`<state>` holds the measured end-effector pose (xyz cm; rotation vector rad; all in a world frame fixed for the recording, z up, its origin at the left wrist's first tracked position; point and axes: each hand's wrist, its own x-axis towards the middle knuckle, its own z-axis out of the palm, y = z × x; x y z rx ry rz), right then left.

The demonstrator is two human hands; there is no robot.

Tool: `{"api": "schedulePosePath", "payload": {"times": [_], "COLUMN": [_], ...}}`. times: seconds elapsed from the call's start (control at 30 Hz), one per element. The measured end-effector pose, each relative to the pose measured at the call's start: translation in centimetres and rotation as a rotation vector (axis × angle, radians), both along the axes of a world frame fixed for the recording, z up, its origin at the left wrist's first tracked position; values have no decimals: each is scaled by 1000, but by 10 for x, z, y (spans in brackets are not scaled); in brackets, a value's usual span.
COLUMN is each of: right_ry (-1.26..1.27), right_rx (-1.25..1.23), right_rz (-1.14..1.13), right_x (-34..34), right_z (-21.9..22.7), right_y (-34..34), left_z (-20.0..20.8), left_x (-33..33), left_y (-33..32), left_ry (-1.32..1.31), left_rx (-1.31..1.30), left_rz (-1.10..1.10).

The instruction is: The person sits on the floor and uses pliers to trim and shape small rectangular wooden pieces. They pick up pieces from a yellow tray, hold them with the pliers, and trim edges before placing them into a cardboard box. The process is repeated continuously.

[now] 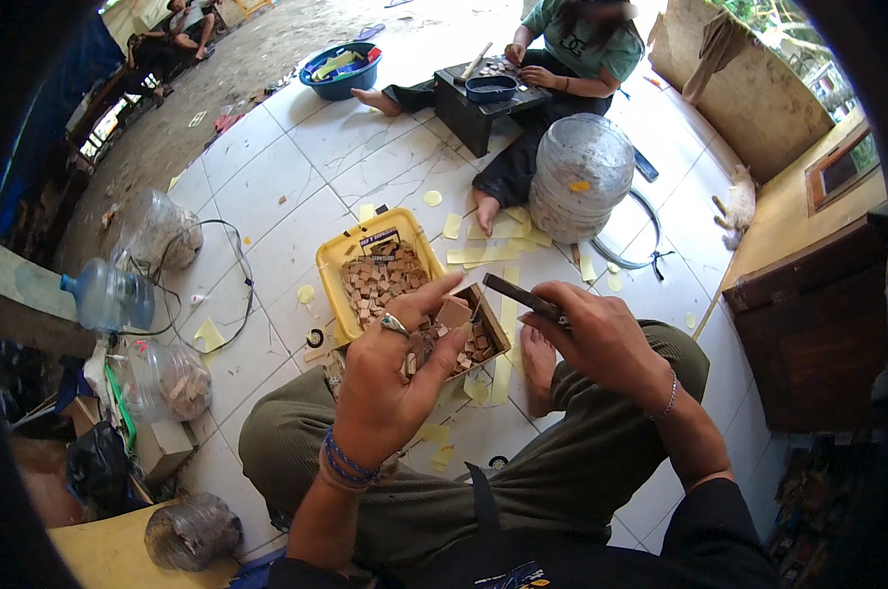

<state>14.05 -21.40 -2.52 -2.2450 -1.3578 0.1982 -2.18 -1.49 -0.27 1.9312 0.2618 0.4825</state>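
Observation:
My left hand (390, 378), wearing a ring and blue wrist bands, pinches a small flat brown piece (454, 312) between thumb and fingers. In my right hand (611, 334) is a dark, flat, bar-like tool (518, 295), its tip pointing toward the left hand; the exact kind is unclear. Tool and brown piece are apart. Beneath the left hand is a small open box (504, 339) of brown pieces, partly hidden by that hand. Just beyond it, a yellow tray (327, 285) holds many small brown square pieces (385, 278).
Yellow paper scraps (483, 254) lie on the white tiles. A co-worker (586, 59) sits beyond at a low black table (469, 118). Nearby stands a large clear plastic container (581, 172). Plastic bottles (120, 294) and a black cable (248, 265) are at left, a wooden cabinet (807, 334) at right.

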Motion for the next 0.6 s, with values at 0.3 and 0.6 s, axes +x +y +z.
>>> {"api": "schedulePosePath", "payload": {"times": [0.3, 0.6], "right_ry": [-138, 1103], "right_rx": [64, -184], "right_rz": [18, 258], "right_x": [-12, 2], "right_z": [-1, 23], "right_y": [4, -10], "left_z": [-9, -14], "left_x": [4, 2], "left_y": [-7, 12], "left_ry": [86, 142], "left_rx": [-377, -297], "left_rz": [12, -159]}}
